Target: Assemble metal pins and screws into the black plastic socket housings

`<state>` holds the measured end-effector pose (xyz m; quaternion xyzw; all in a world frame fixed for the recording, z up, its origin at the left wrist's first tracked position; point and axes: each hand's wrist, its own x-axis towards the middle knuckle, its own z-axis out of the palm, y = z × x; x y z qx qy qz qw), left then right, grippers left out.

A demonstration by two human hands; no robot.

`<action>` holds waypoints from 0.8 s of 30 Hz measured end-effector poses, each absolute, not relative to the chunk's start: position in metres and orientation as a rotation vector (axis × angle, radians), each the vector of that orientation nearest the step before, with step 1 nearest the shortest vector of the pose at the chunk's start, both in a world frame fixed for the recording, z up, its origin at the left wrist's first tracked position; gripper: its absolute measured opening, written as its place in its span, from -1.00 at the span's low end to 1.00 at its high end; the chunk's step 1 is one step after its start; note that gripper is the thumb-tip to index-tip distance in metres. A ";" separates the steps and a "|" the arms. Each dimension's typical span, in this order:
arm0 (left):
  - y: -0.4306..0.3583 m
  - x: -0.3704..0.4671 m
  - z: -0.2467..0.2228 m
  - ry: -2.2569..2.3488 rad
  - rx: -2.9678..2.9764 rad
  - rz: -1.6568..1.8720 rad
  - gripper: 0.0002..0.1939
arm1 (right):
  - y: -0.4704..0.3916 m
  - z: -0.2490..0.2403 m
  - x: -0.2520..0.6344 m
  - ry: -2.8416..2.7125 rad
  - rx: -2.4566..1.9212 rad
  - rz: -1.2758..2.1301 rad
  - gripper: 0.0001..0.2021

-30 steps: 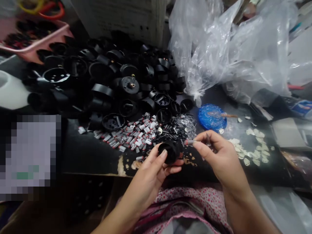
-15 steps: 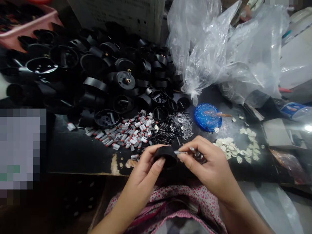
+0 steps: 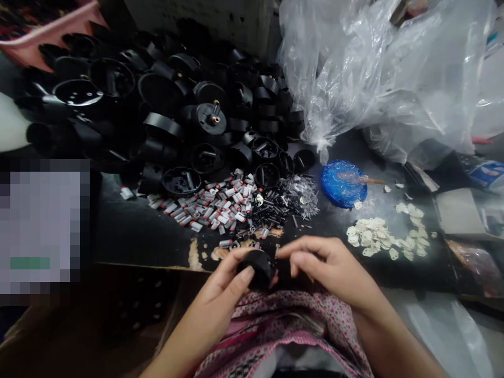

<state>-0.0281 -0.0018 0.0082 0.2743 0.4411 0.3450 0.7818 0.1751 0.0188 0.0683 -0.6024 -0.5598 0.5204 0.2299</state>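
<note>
L. hand (image 3: 224, 283) is wrapped round a black round part (image 3: 258, 265), thumb pressed on the near side, fingers behind, so it's closed firmly on that one piece. The part is held up just over the lap, by the front edge of the table, its curved wall tilted toward the r. hand (image 3: 331, 268). That one's half open: index stretched out toward the part, thumb bent below w/ a gap between, the others curled under. Can't tell if anything's tucked in the palm (the curled fingers hide it). Both forearms come in low from either side, wrists fairly straight.

Table (image 3: 145, 247) is black, scuffed, w/ tan patches along the front edge where the surface has worn off. Big heap of black housings (image 3: 165, 126) fills the back left, up against a pink bin (image 3: 74, 31). Back right, a clear plastic bag (image 3: 338, 68), bunched to a knot at its lower end, near a round blue dish (image 3: 340, 184) w/ a brown stick (image 3: 372, 181) across it.

Materials: housings are cup- or ring-shaped, smooth w/ a dull sheen, some w/ brass-coloured bits. In front, a pile of short grey sleeves (image 3: 220, 207) w/ red ends, then dark coil springs (image 3: 271, 212), then thin silvery pins (image 3: 303, 197). Flat cream tabs (image 3: 372, 236) w/ tiny holes lie scattered right of the r. hand. Bag's crinkly and shiny; the dish looks glossy, wrinkled on top. Pink dotted cloth (image 3: 291, 315) covers the lap.
</note>
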 end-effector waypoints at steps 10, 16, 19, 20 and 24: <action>0.029 -0.011 0.020 1.007 0.361 1.021 -0.77 | 0.044 0.040 0.155 -2.152 -2.053 0.385 -0.88; 0.025 -0.006 0.023 0.888 0.248 1.009 -0.83 | 0.031 0.052 0.155 -1.680 -1.729 0.948 -0.93; 0.024 -0.001 0.028 0.854 0.139 1.003 -0.87 | 0.026 0.057 0.151 -1.577 -1.627 1.052 -0.93; 0.024 0.000 0.029 0.853 0.121 1.016 -0.88 | 0.025 0.057 0.150 -1.608 -1.632 0.990 -0.94; 0.019 0.003 0.027 0.900 0.163 1.106 -0.89 | 0.020 0.057 0.147 -1.856 -1.620 0.577 -0.94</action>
